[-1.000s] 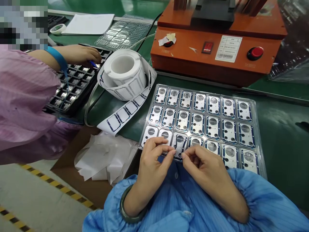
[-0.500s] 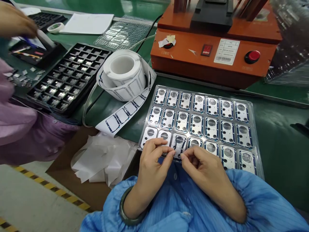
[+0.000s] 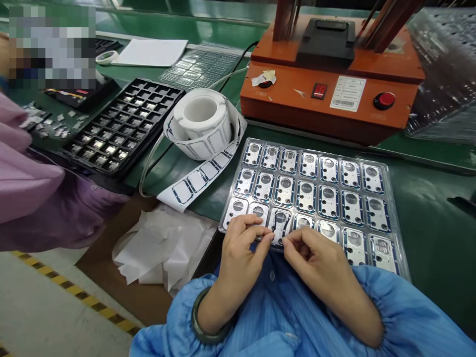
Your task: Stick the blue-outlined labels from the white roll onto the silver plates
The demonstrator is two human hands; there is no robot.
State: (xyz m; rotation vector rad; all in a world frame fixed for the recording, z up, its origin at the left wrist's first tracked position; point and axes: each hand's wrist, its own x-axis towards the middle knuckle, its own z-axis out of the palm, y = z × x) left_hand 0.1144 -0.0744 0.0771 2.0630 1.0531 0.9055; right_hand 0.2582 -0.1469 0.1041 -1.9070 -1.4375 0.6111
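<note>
In front of me a clear plastic tray (image 3: 399, 233) holds rows of silver metal plates (image 3: 307, 191), each with a round mark and small dark holes; many carry a dark blue edging. A thin dark adhesive frame (image 3: 287, 225) lies bowed inward over one front-row plate. My left hand (image 3: 247, 250) pinches the frame's lower left end between thumb and forefinger. Its lower right end is pinched by my right hand (image 3: 316, 258), whose other fingers are curled in. My hands partly hide the plates on either side.
Left of the tray stands a roll of white backing (image 3: 223, 134) with dark frames on its loose strip. Behind is an orange machine (image 3: 290, 94). A black compartment tray (image 3: 122, 126) lies further left, beside a co-worker's pink sleeve (image 3: 26, 173). Below sits a carton of peeled backing paper (image 3: 159, 248).
My view has shifted slightly, so everything appears a little further right and lower. Both hands keep their pinch on the dark adhesive frame, almost unmoved over the same plate.
</note>
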